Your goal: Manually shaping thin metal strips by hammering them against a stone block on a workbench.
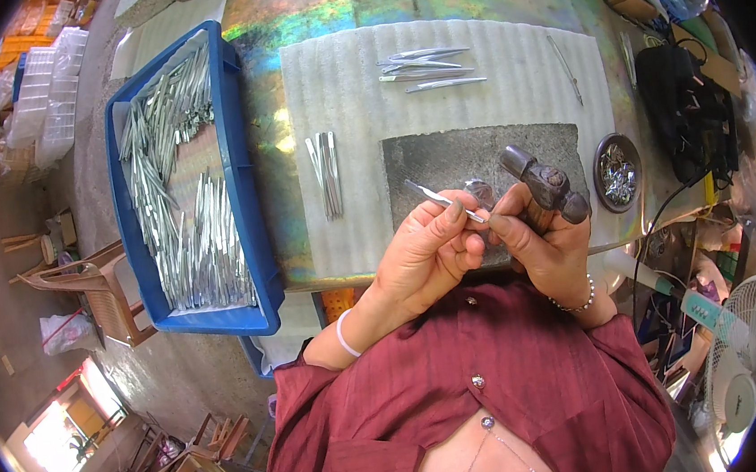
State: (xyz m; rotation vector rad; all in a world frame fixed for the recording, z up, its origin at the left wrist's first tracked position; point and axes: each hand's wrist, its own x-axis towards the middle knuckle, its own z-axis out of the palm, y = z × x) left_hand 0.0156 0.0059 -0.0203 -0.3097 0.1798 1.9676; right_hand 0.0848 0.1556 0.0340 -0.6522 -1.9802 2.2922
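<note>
between both hands (477, 236), pinched metal strip (438, 199)

A thin, shiny metal strip (443, 200), tweezer-like and pointed at its far end, is pinched at a slant above the dark grey slab (479, 157). A small hammer (542, 184) with a worn, dark metal head is gripped just beside it, its head tilted up and right.

Left of frame: blue tray (238, 176) filled with metal strips (182, 208). Upper centre: finished tweezers (426, 65) on white corrugated sheet (348, 104). Right: round dish (617, 172) of small parts; lower right, white fan (748, 356).
</note>
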